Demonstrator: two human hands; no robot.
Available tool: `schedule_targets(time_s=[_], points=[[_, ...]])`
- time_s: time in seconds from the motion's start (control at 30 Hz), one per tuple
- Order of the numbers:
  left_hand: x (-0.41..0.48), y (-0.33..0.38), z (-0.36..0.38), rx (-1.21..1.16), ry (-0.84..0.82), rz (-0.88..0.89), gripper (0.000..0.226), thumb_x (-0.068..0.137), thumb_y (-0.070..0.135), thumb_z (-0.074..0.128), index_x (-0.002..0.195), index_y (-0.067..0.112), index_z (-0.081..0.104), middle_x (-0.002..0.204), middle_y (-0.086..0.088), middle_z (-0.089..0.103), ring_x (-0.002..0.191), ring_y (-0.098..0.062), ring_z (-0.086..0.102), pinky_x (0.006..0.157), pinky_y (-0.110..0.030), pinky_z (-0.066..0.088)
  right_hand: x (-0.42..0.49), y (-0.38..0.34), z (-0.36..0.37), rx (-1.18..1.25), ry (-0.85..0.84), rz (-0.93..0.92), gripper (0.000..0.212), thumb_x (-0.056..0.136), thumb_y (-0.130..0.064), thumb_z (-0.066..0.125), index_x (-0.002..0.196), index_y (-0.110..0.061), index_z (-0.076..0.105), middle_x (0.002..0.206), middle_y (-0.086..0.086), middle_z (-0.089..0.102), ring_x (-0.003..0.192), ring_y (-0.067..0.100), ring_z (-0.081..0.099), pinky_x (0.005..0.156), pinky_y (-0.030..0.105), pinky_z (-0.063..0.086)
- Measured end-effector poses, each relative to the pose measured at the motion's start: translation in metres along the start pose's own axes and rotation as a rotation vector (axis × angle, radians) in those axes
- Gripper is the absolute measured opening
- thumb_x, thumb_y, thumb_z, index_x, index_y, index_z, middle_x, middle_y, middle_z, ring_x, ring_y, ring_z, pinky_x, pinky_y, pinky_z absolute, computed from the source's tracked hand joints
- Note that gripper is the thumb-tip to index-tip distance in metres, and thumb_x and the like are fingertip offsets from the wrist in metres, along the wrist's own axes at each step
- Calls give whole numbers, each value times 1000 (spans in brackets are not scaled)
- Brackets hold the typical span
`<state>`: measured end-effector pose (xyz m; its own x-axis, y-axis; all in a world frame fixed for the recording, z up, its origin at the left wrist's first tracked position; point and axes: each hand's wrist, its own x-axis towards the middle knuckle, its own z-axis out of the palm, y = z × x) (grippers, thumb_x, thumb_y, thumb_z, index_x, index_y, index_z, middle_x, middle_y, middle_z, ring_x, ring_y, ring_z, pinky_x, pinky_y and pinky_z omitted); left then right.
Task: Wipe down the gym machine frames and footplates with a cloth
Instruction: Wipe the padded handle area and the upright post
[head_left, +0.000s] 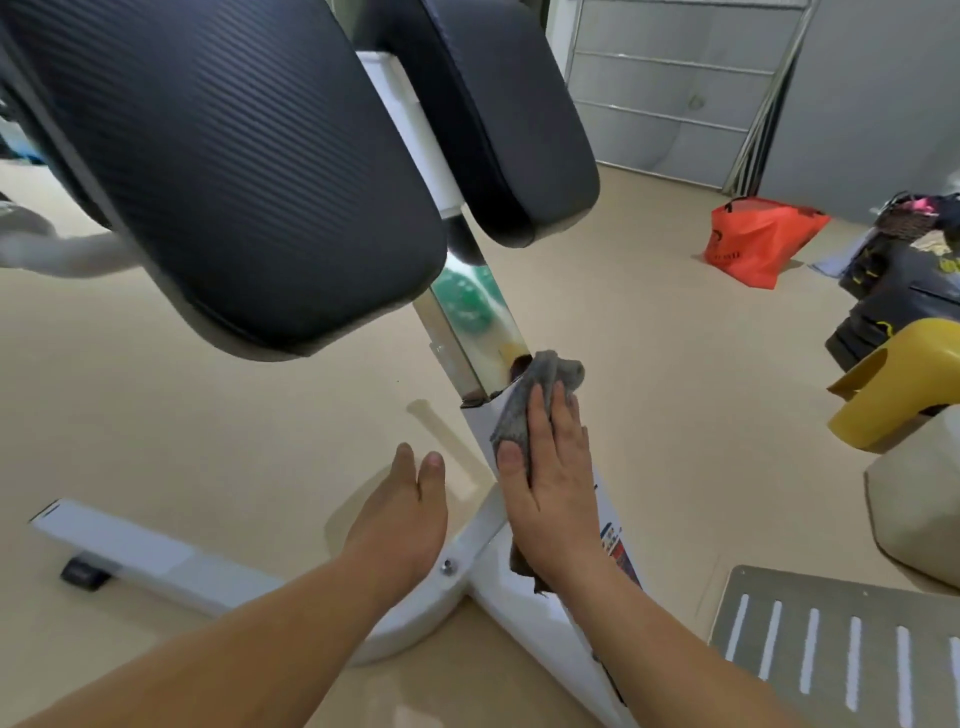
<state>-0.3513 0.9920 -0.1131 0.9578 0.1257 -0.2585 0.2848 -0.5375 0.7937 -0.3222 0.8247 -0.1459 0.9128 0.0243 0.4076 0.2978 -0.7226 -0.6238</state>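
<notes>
Head view, entries by size.

1. Floor (649, 364): beige, smooth, filling most of the picture.
2. Wall (857, 104): grey, at the far right, with metal bars leaning in its corner.
3. Pads: two black cushions up close at the top, the left pad (234, 171) ribbed and the right pad (514, 114) smoother, one on either side of the upright.
4. Frame (156, 556): white tubing, with a crossbar lying on the floor and a slanted upright rising from its middle.
5. Footplate (831, 597): grey metal with pale slots, at the lower right, just beside the frame.
6. Stool (893, 384): yellow plastic, at the right edge, near a heap of dark bags.
7. Bag (758, 239): red plastic, on the floor well apart from the frame.
8. Post (457, 332): mirror-bright, running from under the pads into the white upright.
9. Right hand (556, 493): laid flat on the upright, fingers straight and close together, thumb alongside, pressing the cloth onto the tube.
10. Left hand (405, 514): just left of the upright, above the crossbar joint, fingers straight and together, holding nothing; contact with the floor could not be told.
11. Cloth (524, 410): grey, bunched, lying on the upright under the right hand, its top reaching where the post entered the white tube.
12. Sticker (618, 551): coloured, on the upright beside the right wrist.
13. Bolt (448, 566): silver, at the joint.
</notes>
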Motion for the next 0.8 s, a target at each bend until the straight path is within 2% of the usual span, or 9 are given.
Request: schedule_targets(time_s=[0.23,0.37,0.43,0.53,0.6,0.8], points=[[-15,2,3,55,-102,47,66,108,54,20,165,24,7,169,4,21,154,-19,23,119,-30,20,-101,52,7,50,19,243,67,101,-60,23,159,-42,-5,169,-22,-9,156,4,-10,129,48,8],[-23,7,12,72,-159,78,68,107,55,20,165,23,5,169,3,21,154,-20,24,119,-31,20,-103,62,3,72,30,348,64,98,-65,17,154,-47,-7,162,-34,-18,153,-2,-14,128,48,8],[-23,8,17,89,-179,104,68,107,54,21,165,21,6,169,1,22,154,-21,26,118,-29,21,-73,45,0,84,24,270,65,99,-62,18,156,-43,-7,159,-39,-21,152,-3,-18,129,43,2],[-20,10,23,114,-192,112,67,108,52,22,165,19,8,169,-2,24,154,-20,25,118,-27,20,-19,6,0,71,-15,109,72,101,-58,23,163,-32,-2,168,-20,-17,154,4,-19,126,32,-8],[-20,11,23,119,-197,109,66,108,51,22,165,19,8,168,-2,25,154,-20,26,118,-28,21,3,-11,3,47,-6,87,72,100,-58,23,163,-29,2,171,-11,-11,155,6,-17,126,31,-9],[-15,4,11,151,-192,95,66,109,51,22,165,18,11,169,-2,23,154,-21,24,119,-30,20,-49,23,5,38,36,46,65,106,-42,36,163,-34,7,172,-15,-2,158,11,-3,128,47,14]])
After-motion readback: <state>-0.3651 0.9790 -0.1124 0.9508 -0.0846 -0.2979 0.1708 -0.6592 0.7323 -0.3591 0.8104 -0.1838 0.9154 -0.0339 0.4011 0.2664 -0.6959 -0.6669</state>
